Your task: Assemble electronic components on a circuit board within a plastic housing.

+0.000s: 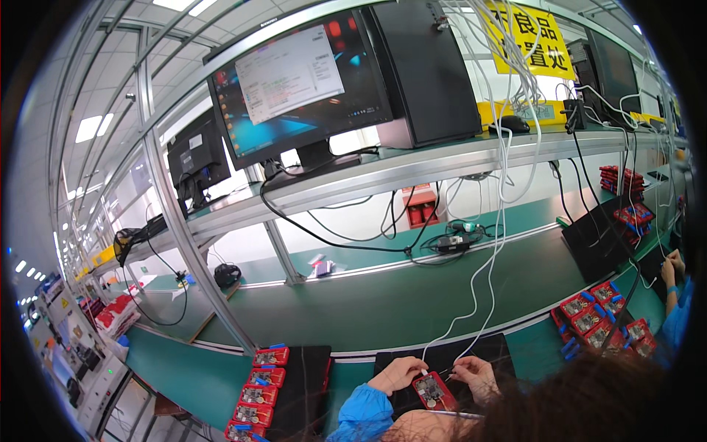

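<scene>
In front of me a red-cased circuit board [434, 390] lies on a black mat [502, 352], its electronics facing up. My left hand [398, 374], closed in a pinch, holds a white cable's plug [424, 372] against the board's upper edge. On the other side my right hand [477, 377] is also closed, its fingertips around a small dark cable end [446, 374] by the board's upper right corner. Whether that end touches the board I cannot tell. Two white cables [479, 298] hang down from the shelf to my hands.
Several red-cased boards [258, 395] stand in a column on the left, beside another black mat [294, 390]. More boards [589, 320] are heaped at right, near another person's hand [672, 267]. Above are a metal-edged shelf [412, 173], a monitor [294, 88] and dangling black cables [353, 245].
</scene>
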`<state>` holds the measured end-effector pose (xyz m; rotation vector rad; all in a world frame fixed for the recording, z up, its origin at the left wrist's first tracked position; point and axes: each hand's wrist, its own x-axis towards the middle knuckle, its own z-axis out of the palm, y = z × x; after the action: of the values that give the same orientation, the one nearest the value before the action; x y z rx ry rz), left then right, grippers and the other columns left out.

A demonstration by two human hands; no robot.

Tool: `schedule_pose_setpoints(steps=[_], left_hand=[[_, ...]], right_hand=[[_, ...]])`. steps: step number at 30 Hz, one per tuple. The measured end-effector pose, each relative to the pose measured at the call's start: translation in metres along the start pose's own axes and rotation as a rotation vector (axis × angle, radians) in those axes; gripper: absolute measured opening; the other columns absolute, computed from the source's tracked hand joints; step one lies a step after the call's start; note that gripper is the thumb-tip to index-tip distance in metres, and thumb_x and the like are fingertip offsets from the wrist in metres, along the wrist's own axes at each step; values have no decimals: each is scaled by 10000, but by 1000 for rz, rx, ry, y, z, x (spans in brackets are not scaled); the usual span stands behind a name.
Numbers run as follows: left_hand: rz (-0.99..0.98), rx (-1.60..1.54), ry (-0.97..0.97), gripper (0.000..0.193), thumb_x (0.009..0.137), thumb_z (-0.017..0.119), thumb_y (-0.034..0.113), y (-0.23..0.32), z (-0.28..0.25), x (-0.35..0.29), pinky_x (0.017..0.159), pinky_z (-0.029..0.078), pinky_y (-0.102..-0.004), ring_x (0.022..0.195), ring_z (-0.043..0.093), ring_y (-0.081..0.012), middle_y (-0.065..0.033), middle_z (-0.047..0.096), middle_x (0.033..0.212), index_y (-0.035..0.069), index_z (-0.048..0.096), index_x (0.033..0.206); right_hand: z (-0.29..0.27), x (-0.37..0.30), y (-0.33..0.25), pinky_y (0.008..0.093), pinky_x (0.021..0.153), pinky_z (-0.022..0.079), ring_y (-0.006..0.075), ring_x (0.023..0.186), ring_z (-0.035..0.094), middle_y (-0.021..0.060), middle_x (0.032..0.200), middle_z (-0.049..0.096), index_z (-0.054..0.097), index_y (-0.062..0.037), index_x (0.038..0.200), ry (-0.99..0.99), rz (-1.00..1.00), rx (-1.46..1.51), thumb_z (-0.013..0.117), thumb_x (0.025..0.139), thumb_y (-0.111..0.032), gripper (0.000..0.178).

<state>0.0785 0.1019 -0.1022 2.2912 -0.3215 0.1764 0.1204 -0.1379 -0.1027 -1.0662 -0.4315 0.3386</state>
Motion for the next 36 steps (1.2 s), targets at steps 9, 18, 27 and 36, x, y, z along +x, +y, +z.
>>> schedule_pose_setpoints(steps=[9, 18, 27, 36], left_hand=[[162, 9, -175, 223, 833, 660, 127, -9, -13, 2, 738, 487, -339, 831, 612, -246, -92, 593, 848, 92, 693, 1051], [158, 159, -36, 201, 843, 656, 174, 12, -7, -6, 717, 479, -364, 810, 593, -284, -106, 570, 836, 99, 689, 1025], [-12, 452, 63, 199, 858, 607, 127, 4, 6, -8, 756, 488, -376, 883, 594, -297, -114, 578, 910, 131, 678, 1044], [-12, 182, 335, 296, 815, 655, 47, 21, -4, -16, 705, 503, -325, 836, 608, -231, -103, 615, 923, 114, 665, 1103]], right_hand=[[6, -6, 55, 242, 673, 517, 111, 727, 634, 55, 815, 667, 622, -2, 958, 81, 105, -224, 649, 874, -19, 89], [14, -7, 61, 228, 623, 487, 74, 676, 599, 29, 760, 646, 624, -2, 907, 90, -69, -351, 651, 835, 31, 84], [15, -14, 62, 229, 628, 485, 72, 684, 592, 22, 764, 628, 611, -9, 921, 49, -106, -446, 629, 842, 40, 95], [27, -17, 32, 255, 652, 487, 93, 736, 593, 48, 816, 623, 597, -24, 969, -19, -106, -477, 612, 876, -6, 97]])
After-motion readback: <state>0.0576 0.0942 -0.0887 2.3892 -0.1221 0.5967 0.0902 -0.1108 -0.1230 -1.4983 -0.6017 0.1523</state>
